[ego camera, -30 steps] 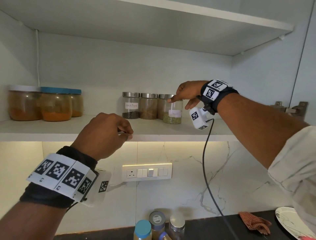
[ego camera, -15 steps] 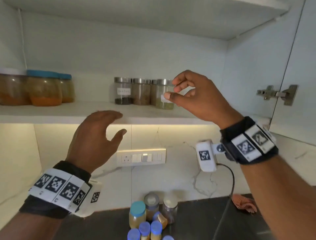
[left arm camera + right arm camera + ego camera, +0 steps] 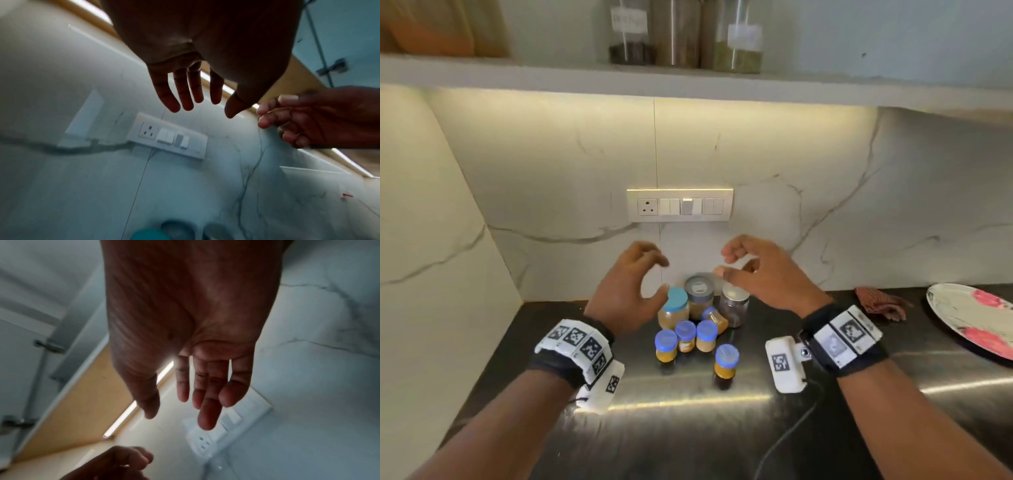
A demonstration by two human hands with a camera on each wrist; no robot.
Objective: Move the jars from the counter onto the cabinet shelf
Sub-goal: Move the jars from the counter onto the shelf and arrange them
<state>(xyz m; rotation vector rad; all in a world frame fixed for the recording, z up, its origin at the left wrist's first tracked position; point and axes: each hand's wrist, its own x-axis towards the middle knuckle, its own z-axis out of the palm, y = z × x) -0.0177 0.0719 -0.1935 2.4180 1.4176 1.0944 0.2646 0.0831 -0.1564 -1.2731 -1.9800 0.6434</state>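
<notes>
Several jars stand clustered on the dark counter (image 3: pixel 688 428) near the wall: a teal-lidded jar (image 3: pixel 674 310), a steel-lidded jar (image 3: pixel 699 296), a dark glass jar (image 3: pixel 735 306) and small blue-capped jars (image 3: pixel 726 362). My left hand (image 3: pixel 635 284) hovers just above and left of the teal-lidded jar, fingers spread and empty. My right hand (image 3: pixel 750 270) hovers above the dark glass jar, fingers loosely spread, holding nothing. Both palms show empty in the wrist views, left hand (image 3: pixel 195 91) and right hand (image 3: pixel 197 386). Glass jars (image 3: pixel 739 41) stand on the cabinet shelf (image 3: pixel 825 89) above.
A switch panel (image 3: pixel 679 205) sits on the marble backsplash behind the jars. A patterned plate (image 3: pixel 976 318) and a reddish cloth (image 3: pixel 878 303) lie at the counter's right. A cable (image 3: pixel 791 435) trails from my right wrist across the counter.
Both hands came down from the shelf to just above the jar cluster on the counter. The view tilted downward with them. Both hands stay empty.
</notes>
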